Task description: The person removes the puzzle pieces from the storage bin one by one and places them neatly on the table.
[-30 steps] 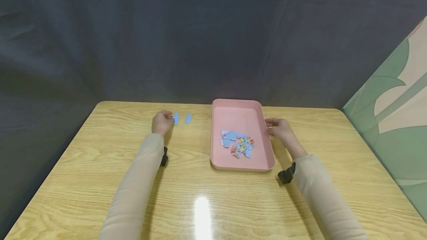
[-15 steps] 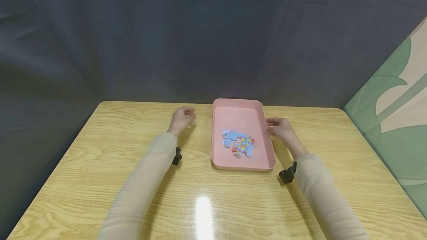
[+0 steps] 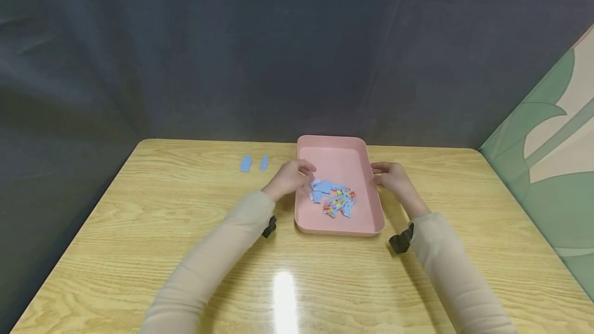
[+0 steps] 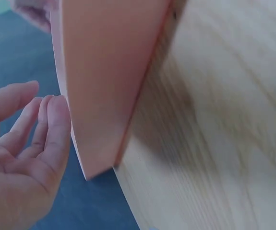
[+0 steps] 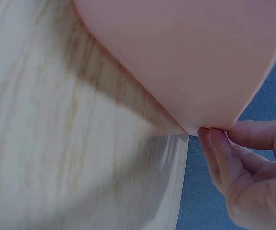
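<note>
2 pieces (image 3: pixel 246 164) left of tray (image 3: pixel 336 161) on table (image 3: pixel 343 282), pile (image 3: pixel 345 201) in tray, curtain (image 3: pixel 278 55) behind

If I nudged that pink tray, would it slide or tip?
The pink tray would probably slide rather than tip, since it is low and sits flat on a smooth-looking table. It's likely light for its size, with thin walls and small, flat pieces inside. It seems fairly stiff: its walls stand up without sagging.
</note>
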Demonstrator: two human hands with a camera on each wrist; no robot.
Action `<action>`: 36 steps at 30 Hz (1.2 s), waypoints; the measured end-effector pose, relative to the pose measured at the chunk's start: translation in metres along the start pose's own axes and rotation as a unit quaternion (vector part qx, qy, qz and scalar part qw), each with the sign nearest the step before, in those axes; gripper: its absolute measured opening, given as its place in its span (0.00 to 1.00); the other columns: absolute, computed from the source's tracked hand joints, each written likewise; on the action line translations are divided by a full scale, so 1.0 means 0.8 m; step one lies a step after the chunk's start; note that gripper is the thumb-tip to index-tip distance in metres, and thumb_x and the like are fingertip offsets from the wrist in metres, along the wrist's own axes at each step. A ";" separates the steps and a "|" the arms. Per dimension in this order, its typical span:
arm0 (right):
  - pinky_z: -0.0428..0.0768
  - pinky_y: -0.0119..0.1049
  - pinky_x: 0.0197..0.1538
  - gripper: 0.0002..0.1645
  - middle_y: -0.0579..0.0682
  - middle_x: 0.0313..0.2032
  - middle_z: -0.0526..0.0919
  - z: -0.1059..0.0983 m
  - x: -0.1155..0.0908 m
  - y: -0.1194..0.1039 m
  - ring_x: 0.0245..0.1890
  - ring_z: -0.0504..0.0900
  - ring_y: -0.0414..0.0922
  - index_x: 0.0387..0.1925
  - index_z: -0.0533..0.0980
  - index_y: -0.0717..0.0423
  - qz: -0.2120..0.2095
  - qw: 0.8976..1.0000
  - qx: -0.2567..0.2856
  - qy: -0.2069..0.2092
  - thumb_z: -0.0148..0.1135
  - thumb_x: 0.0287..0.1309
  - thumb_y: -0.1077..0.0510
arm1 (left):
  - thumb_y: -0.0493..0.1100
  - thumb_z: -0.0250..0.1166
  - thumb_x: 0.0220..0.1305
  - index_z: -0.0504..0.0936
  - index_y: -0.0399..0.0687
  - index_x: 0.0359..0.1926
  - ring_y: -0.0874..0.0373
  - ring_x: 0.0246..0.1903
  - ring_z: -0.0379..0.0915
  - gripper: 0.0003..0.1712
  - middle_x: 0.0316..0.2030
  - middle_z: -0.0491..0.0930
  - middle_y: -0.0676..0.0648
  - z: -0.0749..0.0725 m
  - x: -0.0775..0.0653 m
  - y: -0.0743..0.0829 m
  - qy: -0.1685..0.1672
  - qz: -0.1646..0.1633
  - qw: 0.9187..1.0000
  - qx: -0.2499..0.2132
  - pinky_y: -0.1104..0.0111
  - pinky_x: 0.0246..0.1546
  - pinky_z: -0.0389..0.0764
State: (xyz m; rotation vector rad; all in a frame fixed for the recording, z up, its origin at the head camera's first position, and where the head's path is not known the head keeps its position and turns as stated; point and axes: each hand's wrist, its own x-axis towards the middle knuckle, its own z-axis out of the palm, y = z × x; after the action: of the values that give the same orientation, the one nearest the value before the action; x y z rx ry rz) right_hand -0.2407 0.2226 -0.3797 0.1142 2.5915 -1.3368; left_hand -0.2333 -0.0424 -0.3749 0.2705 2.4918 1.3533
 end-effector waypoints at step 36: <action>0.78 0.21 0.38 0.31 0.72 0.59 0.70 -0.001 -0.006 0.001 0.39 0.76 0.38 0.63 0.62 0.75 0.014 1.000 0.012 -0.005 0.50 0.57 0.71 | 0.39 0.67 0.59 0.79 0.38 0.54 0.62 0.32 0.67 0.21 0.27 0.73 0.53 0.070 -0.009 0.007 -0.099 0.055 0.981 0.155 0.76 0.38 0.70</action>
State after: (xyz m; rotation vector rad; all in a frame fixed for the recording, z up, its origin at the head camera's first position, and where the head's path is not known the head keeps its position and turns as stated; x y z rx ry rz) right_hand -0.2359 0.2238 -0.3784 0.1464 2.5561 -1.3567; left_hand -0.2072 0.0029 -0.3977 0.5878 2.5394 0.9170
